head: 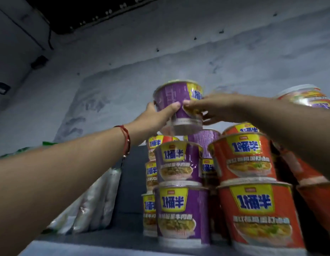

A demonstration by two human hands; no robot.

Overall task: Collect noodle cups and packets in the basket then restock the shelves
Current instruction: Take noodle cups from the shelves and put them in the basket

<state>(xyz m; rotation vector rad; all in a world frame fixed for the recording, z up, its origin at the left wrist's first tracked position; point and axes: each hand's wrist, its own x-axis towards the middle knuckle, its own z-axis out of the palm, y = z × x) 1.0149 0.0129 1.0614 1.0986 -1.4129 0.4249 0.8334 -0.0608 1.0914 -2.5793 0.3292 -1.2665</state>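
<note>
A pale wall (179,52) fills the upper view, seen from below, with a dark ceiling panel (90,12) at the top. Beneath it a high shelf (97,241) is seen, already well stocked. On its right side orange noodle cups (252,209) are stacked in two tiers, with more of them leaning at the far right edge. Beside them, toward the middle, purple noodle cups (180,209) are piled two high at the front, and further cups are ranged behind. On the left of the shelf pale, glossy packets (90,206) are stood leaning; what they contain cannot be told.

Above the purple pile one more purple cup (177,102) is held aloft, tilted a little, its base just over the cups below and apparently not yet set down. It is gripped from the left by the left hand (160,115), whose thumb and fingers are curled round the cup wall; a red string bracelet (126,139) is worn on that wrist. From the right it is clasped by the right hand (212,108), fingers wrapped over its side.

The task is judged to be in its restocking part, with much of the shelf filled. The held cup remains to be seated on the stack. The basket is not in view, so how much is left in it cannot be told.
</note>
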